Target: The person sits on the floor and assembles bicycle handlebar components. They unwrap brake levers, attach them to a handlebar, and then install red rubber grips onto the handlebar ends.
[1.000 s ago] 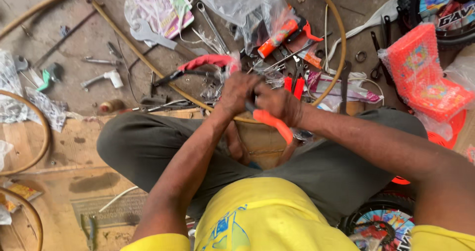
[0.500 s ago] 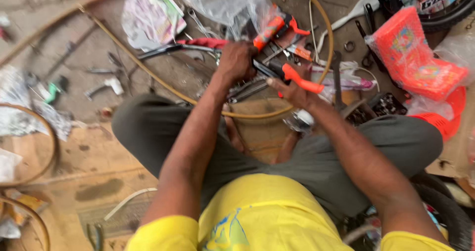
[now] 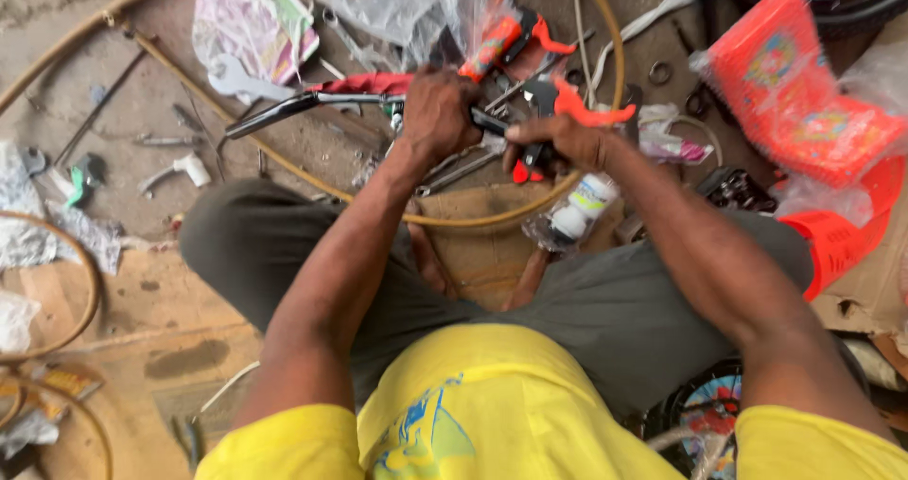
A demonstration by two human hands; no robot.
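A crumpled printed wrapper [image 3: 248,26] — pink, white and green — lies on the ground at the upper left. Beside it sits a clear plastic bag [image 3: 397,7], wrinkled and shiny. At the right edge an orange-red packet [image 3: 790,92] with a colourful round picture rests tilted. A small white bottle [image 3: 584,204] with a white-and-green label lies in clear wrap just under the right hand [image 3: 558,139].
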